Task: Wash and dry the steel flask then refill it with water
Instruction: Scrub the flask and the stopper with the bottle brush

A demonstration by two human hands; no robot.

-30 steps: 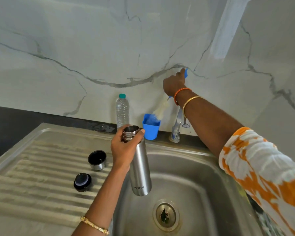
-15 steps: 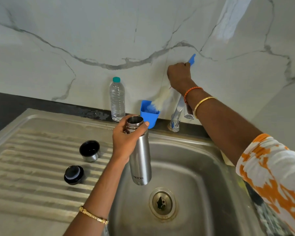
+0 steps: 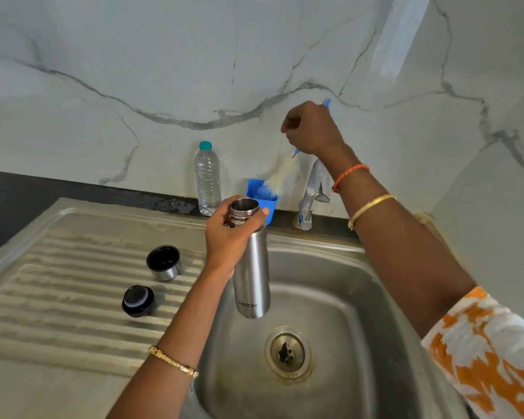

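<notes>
My left hand (image 3: 229, 237) grips the open steel flask (image 3: 251, 273) by its neck and holds it upright above the sink basin (image 3: 330, 297). My right hand (image 3: 312, 128) is closed on the blue handle of a bottle brush (image 3: 280, 173). The brush's white bristles hang slanted, with their tip inside the blue cup (image 3: 262, 198) at the wall. The flask's steel cap (image 3: 164, 263) and its black inner lid (image 3: 137, 300) lie on the ribbed drainboard (image 3: 58, 291), left of the flask.
A chrome tap (image 3: 310, 195) stands behind the basin, under my right forearm. A clear plastic water bottle (image 3: 208, 178) with a teal cap stands by the marble wall, left of the blue cup. The drain (image 3: 287, 352) sits in the basin floor.
My right hand has lifted the brush a little and shifted left, so the bristles rise out of the blue cup. The flask stays held above the basin.
</notes>
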